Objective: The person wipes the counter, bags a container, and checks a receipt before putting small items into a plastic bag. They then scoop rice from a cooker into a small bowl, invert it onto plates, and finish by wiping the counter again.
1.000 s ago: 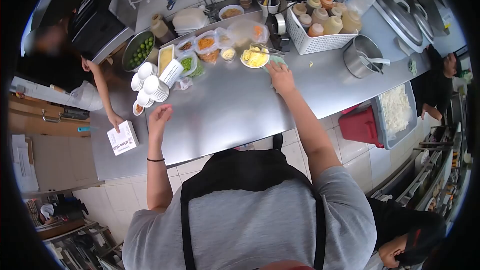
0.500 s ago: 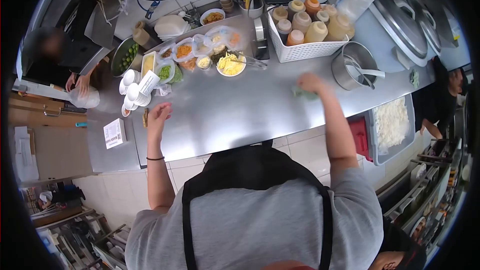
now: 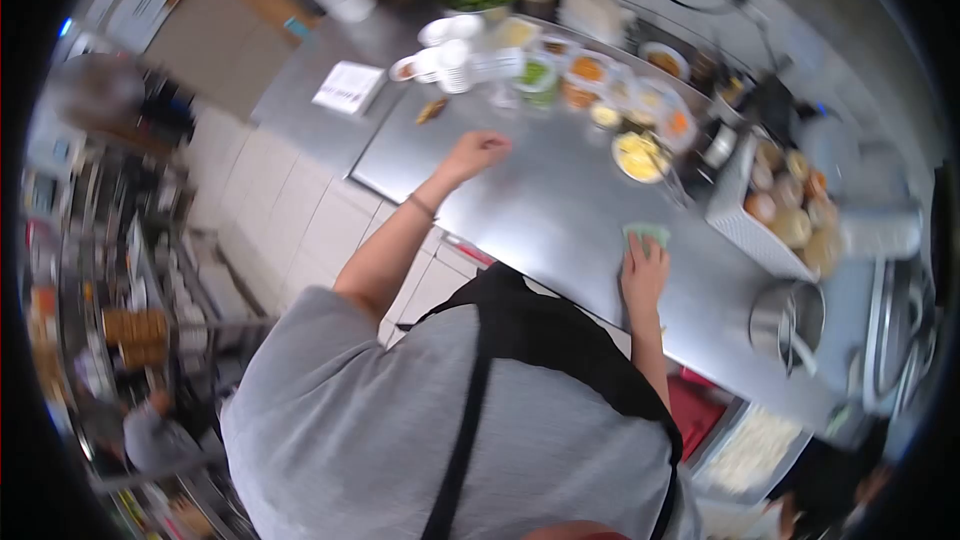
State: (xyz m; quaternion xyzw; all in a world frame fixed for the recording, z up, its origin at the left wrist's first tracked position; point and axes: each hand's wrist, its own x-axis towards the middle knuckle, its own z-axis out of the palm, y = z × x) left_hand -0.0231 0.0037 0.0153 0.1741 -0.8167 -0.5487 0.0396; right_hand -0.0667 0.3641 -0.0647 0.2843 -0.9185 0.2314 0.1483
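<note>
My right hand (image 3: pixel 645 272) presses a light green cloth (image 3: pixel 646 233) against the steel worktop (image 3: pixel 540 195), its fingers lying over the near part of the cloth. My left hand (image 3: pixel 473 157) hovers over the worktop's left part with loosely bent fingers, slightly blurred, and nothing shows in it. Nearest to it lies a small brownish item (image 3: pixel 432 110) whose kind I cannot make out. Beyond the cloth stands a bowl of shredded yellow food (image 3: pixel 640 157) with tongs (image 3: pixel 672 176) resting on it.
Several tubs of chopped food (image 3: pixel 588 68) and stacked white cups (image 3: pixel 453 62) line the back. A white basket of sauce bottles (image 3: pixel 752 220) and a steel pot (image 3: pixel 788 318) stand at right. Below the edge is a rice bin (image 3: pixel 755 450). Other people are at the margins.
My view has turned, swinging the worktop diagonally. My right hand has brought the cloth nearer to the worktop's front edge, fingers now laid over it. My left hand remains raised above the worktop.
</note>
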